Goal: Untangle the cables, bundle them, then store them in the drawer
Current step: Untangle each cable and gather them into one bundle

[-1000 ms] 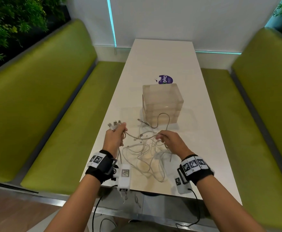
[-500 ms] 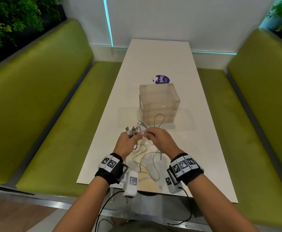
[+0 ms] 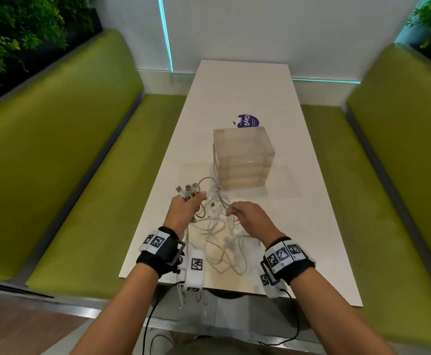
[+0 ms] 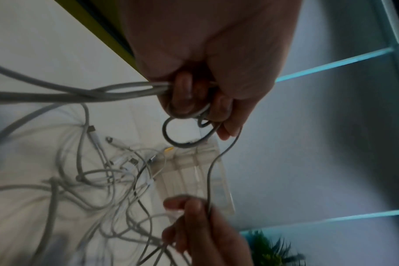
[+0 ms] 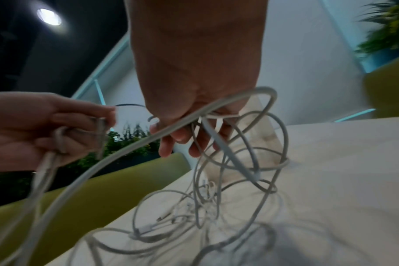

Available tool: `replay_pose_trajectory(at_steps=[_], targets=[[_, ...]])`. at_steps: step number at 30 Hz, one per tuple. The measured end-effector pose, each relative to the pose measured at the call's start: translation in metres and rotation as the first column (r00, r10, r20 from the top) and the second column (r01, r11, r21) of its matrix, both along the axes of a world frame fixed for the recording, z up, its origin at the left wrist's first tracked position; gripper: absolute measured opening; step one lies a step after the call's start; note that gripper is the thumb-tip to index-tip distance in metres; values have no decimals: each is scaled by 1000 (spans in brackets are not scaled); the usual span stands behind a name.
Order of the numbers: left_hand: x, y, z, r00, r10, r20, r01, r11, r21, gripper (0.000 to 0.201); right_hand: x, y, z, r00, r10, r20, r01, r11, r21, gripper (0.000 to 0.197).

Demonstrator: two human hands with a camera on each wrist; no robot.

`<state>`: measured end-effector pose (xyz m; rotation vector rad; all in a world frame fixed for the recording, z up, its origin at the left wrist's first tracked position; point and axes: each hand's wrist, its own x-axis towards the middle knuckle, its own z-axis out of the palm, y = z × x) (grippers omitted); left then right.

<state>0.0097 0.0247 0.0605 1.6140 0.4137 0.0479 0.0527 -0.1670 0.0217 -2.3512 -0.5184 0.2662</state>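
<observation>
Several white and grey cables (image 3: 219,239) lie tangled on the white table (image 3: 299,226) in front of a translucent drawer box (image 3: 244,157). My left hand (image 3: 187,206) grips a bunch of cable ends, their plugs (image 3: 186,189) sticking up above the fist; in the left wrist view the fingers (image 4: 185,93) curl round the strands. My right hand (image 3: 245,213) is just right of it, above the tangle, and pinches a thin cable (image 4: 208,180) that runs up to the left hand. In the right wrist view loops (image 5: 246,144) hang from its fingers (image 5: 171,142).
A purple sticker (image 3: 247,120) lies on the table behind the drawer box. Green benches (image 3: 81,175) (image 3: 388,188) run along both sides of the table. Some cable loops reach close to the table's near edge (image 3: 235,288). The box's drawers look closed.
Half a second ago my hands met over the tangle. They have drawn apart, the left to the left with its cable ends, the right to the right with a strand.
</observation>
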Motion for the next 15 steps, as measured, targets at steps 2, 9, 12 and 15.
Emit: replay_pose_trajectory(at_steps=[2, 9, 12, 15], targets=[[0, -12, 0, 997, -82, -1, 82, 996, 21, 18, -3, 8, 5, 998, 51, 31, -50, 998, -24, 21], [-2, -32, 0, 997, -75, 20, 75, 997, 27, 19, -10, 18, 14, 990, 35, 134, -37, 999, 9, 21], [-2, -30, -5, 999, -34, -10, 34, 999, -27, 22, -14, 22, 18, 980, 37, 197, -44, 999, 31, 21], [-3, -29, -3, 997, -74, -11, 73, 993, -87, 26, -12, 22, 20, 982, 64, 179, -61, 998, -23, 22]])
